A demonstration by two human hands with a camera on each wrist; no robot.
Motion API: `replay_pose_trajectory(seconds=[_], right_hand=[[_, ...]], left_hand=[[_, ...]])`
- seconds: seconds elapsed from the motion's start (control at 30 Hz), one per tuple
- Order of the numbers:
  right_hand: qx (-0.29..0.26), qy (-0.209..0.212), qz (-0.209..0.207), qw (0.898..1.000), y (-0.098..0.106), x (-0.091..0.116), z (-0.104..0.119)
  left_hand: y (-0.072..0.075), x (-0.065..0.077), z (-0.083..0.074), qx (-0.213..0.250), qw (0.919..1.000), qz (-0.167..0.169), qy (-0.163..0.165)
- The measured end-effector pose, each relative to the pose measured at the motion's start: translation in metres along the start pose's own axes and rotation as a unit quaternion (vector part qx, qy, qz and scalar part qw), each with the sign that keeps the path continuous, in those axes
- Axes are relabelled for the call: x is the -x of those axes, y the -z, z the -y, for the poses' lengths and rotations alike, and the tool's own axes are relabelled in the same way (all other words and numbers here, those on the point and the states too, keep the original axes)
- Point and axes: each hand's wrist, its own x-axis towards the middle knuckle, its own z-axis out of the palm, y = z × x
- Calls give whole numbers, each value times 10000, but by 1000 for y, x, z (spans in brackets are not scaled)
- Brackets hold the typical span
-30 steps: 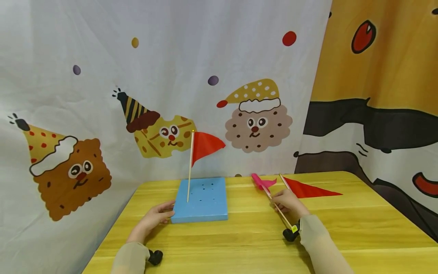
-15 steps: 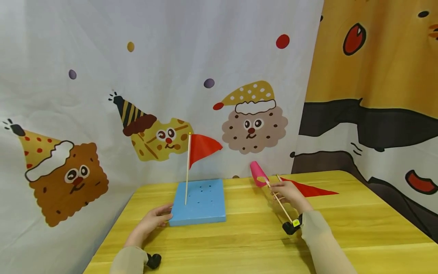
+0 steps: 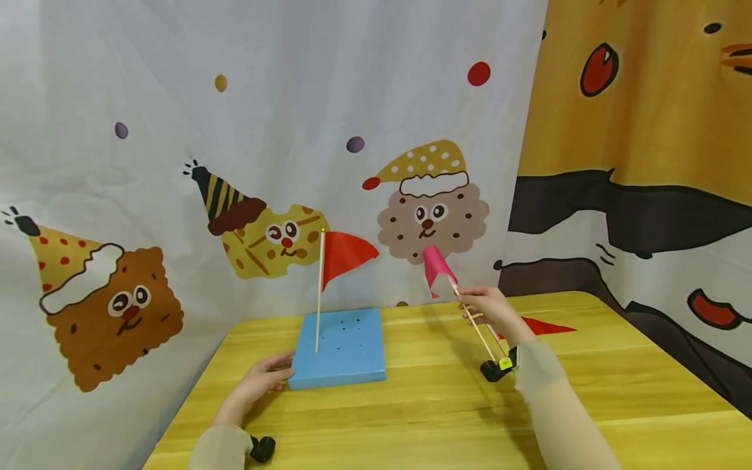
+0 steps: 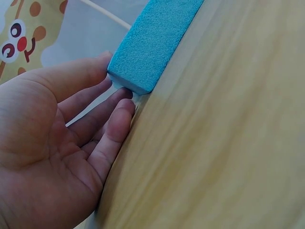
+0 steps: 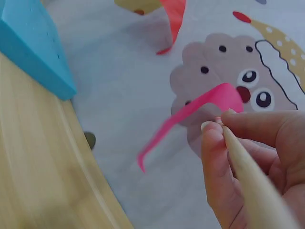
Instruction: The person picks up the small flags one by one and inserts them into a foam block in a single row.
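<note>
A blue foam block (image 3: 352,360) with small holes in its top lies on the table. A thin stick (image 3: 318,307) bearing a red pennant (image 3: 346,253) stands upright in it. My left hand (image 3: 258,382) rests at the block's left end, its thumb touching a corner in the left wrist view and the other fingers loosely bent beside it. My right hand (image 3: 490,307) pinches the stick of a pink flag (image 3: 436,266) between thumb and fingertips. That flag is raised above the table and tilted, its cloth curled. The stick's lower end points back toward the wrist.
Another red pennant (image 3: 543,326) lies on the table behind my right hand, partly hidden by it. A printed cloth curtain (image 3: 282,78) hangs just behind the wooden table's (image 3: 352,431) far edge. Black wrist devices sit at both cuffs.
My right hand has lifted the pink flag off the table and moved slightly left with it; its cloth now hangs higher. My left hand stays at the block.
</note>
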Motion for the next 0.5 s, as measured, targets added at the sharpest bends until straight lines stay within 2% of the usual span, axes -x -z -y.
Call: replay_pose_trajectory(seconds=[0.2,0.5], right_hand=[[-441,162,235,9986,-24,-1,-2],[-1121,335,306,9927,-79,-12,1]], left_hand=[[1,4,0,-47,9999,-44,-115],[0,3,-1,-109,9997,-63,-205]])
